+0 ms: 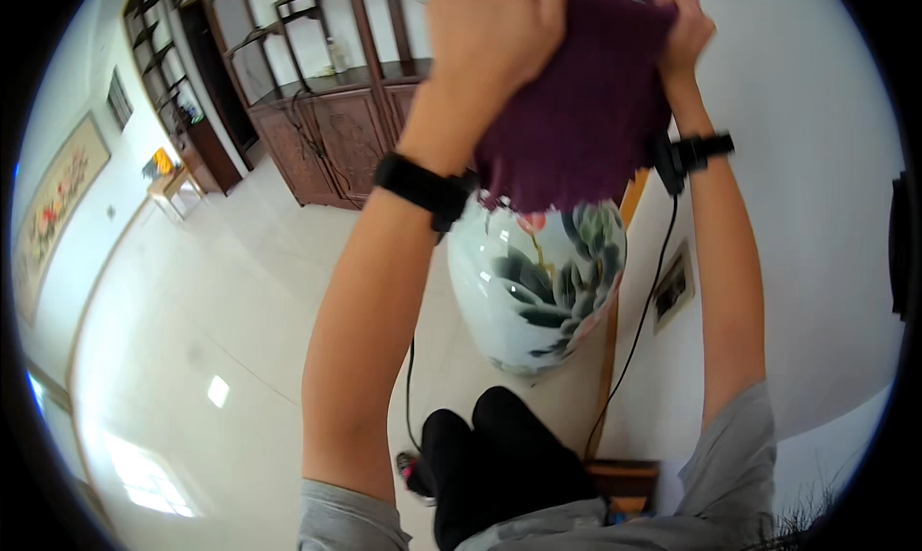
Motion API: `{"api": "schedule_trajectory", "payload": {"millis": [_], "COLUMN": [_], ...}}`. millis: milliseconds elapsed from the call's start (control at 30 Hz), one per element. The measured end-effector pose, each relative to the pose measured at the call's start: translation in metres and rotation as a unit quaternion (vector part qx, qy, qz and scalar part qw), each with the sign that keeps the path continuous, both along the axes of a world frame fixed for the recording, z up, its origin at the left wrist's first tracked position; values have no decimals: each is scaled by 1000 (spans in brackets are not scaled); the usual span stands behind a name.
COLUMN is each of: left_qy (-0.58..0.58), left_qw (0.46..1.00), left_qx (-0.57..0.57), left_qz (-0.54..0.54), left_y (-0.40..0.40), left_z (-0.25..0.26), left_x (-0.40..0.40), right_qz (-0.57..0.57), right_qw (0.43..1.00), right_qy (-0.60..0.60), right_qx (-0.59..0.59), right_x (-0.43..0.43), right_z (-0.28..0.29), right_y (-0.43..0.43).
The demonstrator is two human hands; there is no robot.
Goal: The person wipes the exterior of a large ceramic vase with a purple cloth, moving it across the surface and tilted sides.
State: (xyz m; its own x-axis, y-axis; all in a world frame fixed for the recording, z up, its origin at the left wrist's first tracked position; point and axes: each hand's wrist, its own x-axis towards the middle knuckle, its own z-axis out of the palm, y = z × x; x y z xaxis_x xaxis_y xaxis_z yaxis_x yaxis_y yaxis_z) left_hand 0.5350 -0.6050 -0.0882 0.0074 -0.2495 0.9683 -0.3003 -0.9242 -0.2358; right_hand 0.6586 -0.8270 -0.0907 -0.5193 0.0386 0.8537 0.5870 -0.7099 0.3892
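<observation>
A dark purple cloth with a ragged lower edge hangs spread between my two raised hands. My left hand is closed at its upper left side, the fingertips turned away from me and partly cut off by the picture's top. At the upper right corner, my right hand grips the fabric. Behind and below the cloth stands a large white porcelain vase, painted with dark green leaves and a pink flower. The cloth hides the vase's upper part.
A white wall with a socket plate rises close on the right. Ahead stands a carved dark wooden display cabinet. Black cables hang from my wristbands. A small wooden stool is far left on the glossy tiled floor.
</observation>
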Motion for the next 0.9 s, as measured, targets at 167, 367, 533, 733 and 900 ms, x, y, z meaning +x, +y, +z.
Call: {"api": "schedule_trajectory", "payload": {"millis": [167, 367, 533, 733, 900], "left_qy": [86, 207, 84, 138, 271], "left_qw": [991, 975, 990, 975, 874], "left_qx": [-42, -7, 62, 14, -133], "left_qz": [-91, -81, -97, -171, -381], "left_y": [17, 45, 79, 96, 102], "left_z": [3, 7, -3, 5, 6], "left_x": [-2, 35, 64, 84, 106], "right_qz": [195, -52, -120, -175, -246], "right_qw": [931, 933, 922, 922, 925], "right_qy": [308, 343, 332, 308, 273], "right_qx": [-10, -91, -158, -155, -97], "right_x": [-37, -92, -125, -132, -136], "right_z": [3, 12, 16, 15, 7], "right_y": [1, 14, 50, 82, 96]}}
